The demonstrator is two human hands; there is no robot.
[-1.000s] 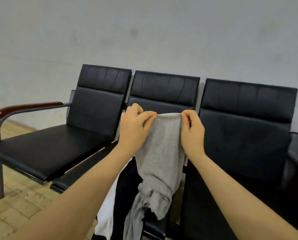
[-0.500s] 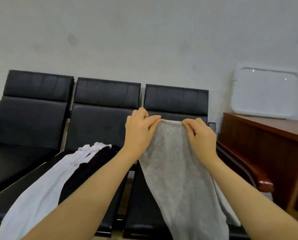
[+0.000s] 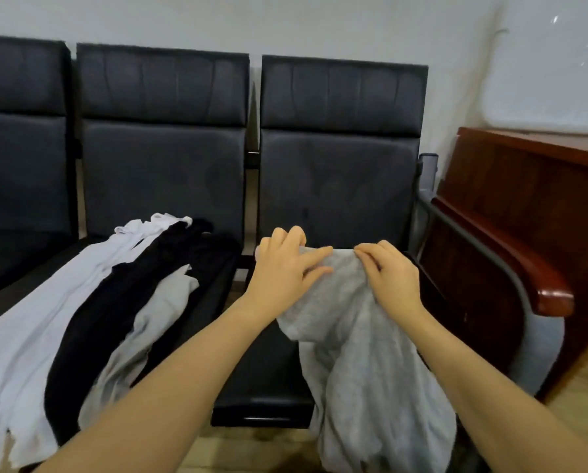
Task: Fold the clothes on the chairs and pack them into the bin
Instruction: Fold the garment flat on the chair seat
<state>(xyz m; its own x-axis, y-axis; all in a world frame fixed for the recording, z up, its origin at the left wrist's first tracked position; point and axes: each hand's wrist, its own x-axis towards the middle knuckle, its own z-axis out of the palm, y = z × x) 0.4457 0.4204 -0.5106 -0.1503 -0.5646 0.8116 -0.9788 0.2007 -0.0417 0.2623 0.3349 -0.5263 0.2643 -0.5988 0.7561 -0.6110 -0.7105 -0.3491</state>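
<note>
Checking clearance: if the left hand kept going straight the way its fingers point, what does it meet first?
Probably the right hand: the left hand points right along the grey garment edge, with only a short stretch of cloth between them. Depth unclear.

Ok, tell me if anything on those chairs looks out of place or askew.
Nothing is damaged or spilled. The grey garment held by both hands, left and right, spills over the front edge of the right seat. On the middle seat, the white, black and grey clothes lie unfolded in long strips.

White garment (image 3: 19,363) and grey garment (image 3: 371,370) — lower ends cut off by the frame.
</note>
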